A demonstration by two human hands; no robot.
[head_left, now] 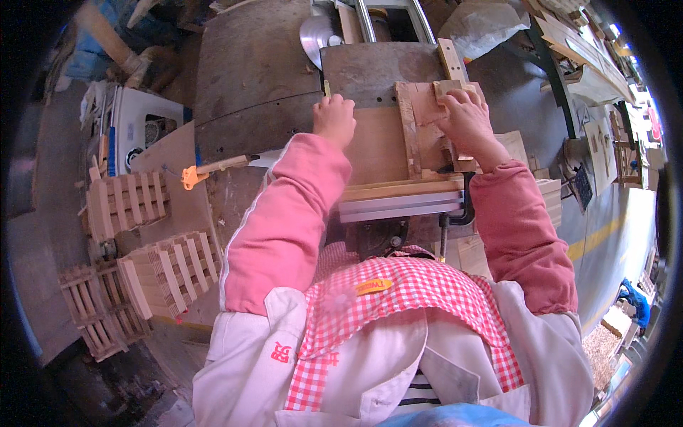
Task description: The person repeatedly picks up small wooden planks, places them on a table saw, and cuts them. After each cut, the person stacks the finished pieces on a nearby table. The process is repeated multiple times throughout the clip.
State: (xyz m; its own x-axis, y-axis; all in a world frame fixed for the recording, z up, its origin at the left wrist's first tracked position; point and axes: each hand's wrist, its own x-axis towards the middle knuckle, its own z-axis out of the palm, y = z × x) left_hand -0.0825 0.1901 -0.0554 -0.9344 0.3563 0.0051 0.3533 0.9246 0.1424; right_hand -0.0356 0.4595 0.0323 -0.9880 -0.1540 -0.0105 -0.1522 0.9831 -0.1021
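Observation:
My left hand (334, 117) is closed on a thin pale strip (326, 88) at the left edge of the sliding board, just below the circular saw blade (316, 44). My right hand (467, 121) grips a small wooden block (447, 90) on the wooden jig (413, 132), at the right of the plywood board (370, 142). The board lies on the saw table (256, 64), with a clamp (466, 199) at its near right corner. A stick with an orange handle (191, 176) lies to the left of my left sleeve.
Slatted wooden stacks (181, 270) stand at the lower left, near a white box (146, 124). Another person's arm (121, 46) shows at the upper left. Metal rails (420, 21) run behind the jig. Boards (569, 50) and a plastic bag (484, 28) are at the upper right.

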